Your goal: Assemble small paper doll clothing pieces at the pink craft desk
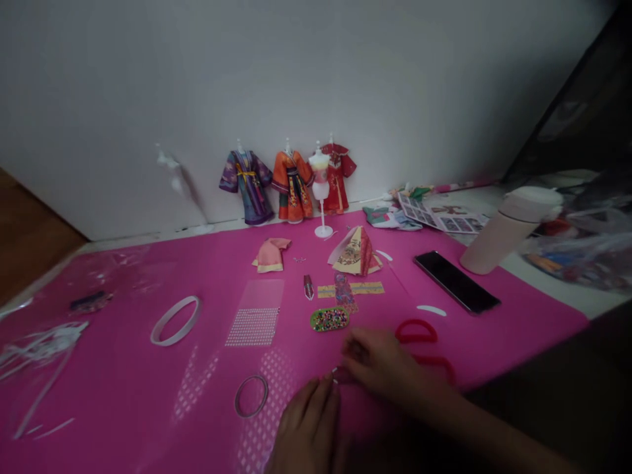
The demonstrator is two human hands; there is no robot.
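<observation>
Both hands meet low on the pink mat [123, 395]. My left hand [309, 428] and my right hand [382, 365] pinch a small reddish piece [340, 375] between their fingertips; it is too dim to make out what it is. Red-handled scissors [419, 339] lie just right of my right hand. A green oval dish of coloured beads [330, 319] sits just beyond the fingers.
Three doll robes, purple [249, 184], orange [293, 184] and red [338, 178], stand at the wall behind a white mannequin [320, 191]. Tape rings [175, 320] [251, 395], sticker sheets [257, 313], folded pieces [270, 255] [356, 253], a phone [457, 282] and a bottle [508, 227] lie around.
</observation>
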